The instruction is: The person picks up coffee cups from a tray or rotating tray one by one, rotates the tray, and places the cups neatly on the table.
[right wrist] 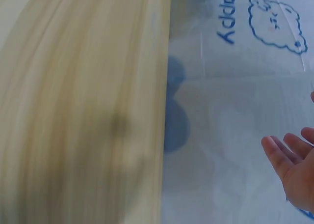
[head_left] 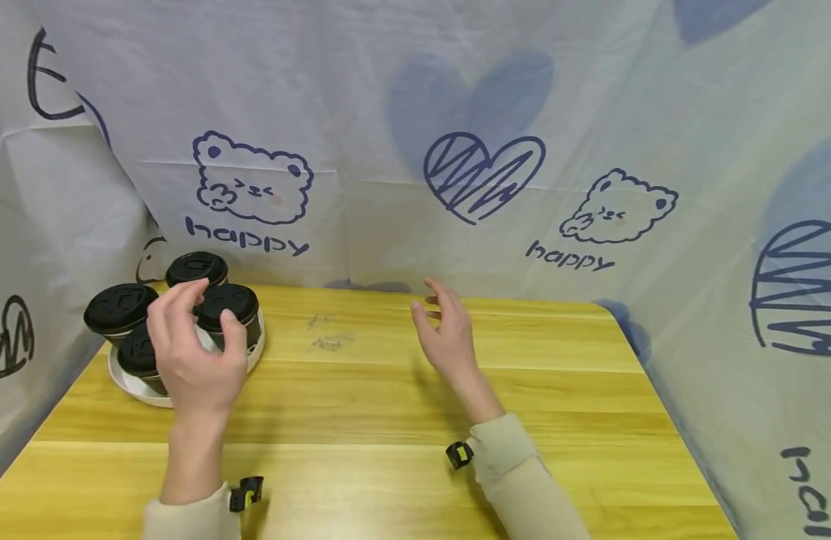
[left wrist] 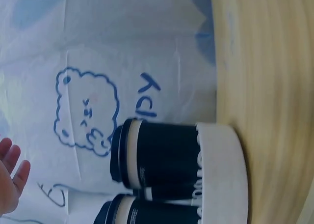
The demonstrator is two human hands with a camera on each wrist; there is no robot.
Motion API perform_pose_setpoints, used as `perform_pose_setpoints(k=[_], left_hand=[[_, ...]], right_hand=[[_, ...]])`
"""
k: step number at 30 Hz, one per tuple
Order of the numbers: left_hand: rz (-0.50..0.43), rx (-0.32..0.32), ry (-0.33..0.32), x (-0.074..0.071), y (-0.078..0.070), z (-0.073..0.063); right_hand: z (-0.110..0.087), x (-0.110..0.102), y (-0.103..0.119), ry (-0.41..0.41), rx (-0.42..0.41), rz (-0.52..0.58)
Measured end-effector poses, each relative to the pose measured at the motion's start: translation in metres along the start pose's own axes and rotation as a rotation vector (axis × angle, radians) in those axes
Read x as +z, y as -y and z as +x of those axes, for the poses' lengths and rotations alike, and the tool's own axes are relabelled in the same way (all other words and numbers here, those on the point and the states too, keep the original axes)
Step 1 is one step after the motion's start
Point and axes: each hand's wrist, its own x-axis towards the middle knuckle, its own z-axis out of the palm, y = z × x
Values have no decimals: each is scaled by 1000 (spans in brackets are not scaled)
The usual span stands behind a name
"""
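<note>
Far left: four cups (head_left: 235, 301), upright, black lids on, stand bunched inside a white tray (head_left: 256, 352) at the far left of the table (head_left: 388, 390). The raised wall probably serves to stop them sliding and keep the lot together; the corner position likely leaves the middle free for work.

Left hand (head_left: 196, 352): in front of the cups as the head camera looks, partly hiding them. Thumb and fingers apart, gently bent, nothing between them. The spread looks wide enough for a cup or the tray's edge, though that is a judgement.

Right of that, over mid-table: right hand (head_left: 448, 330), well apart from the cups. Thumb away from relaxed fingers, nothing held. Probably poised so both arms are free.

Behind: printed cloth (head_left: 361, 112), perhaps a plain backdrop.

View against view: only the head camera gives all four lids. The left wrist camera adds the cups' sides, pale band under each lid, white lettering low down, and a gap between fingers and lids. The right wrist camera shows fingers against cloth, clear of the table.
</note>
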Motion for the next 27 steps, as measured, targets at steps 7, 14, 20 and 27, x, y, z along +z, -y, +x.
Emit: perform_pose_setpoints(k=[7, 14, 20, 27], left_hand=[[24, -102, -119, -15, 6, 9], [71, -237, -162, -31, 21, 14], [83, -363, -193, -40, 37, 17], [117, -481, -244, -54, 64, 17]], right_hand=[[9, 37, 24, 13, -17, 159], [13, 77, 38, 92, 76, 236], [12, 109, 44, 129, 202, 297], [10, 140, 47, 185, 328, 383]])
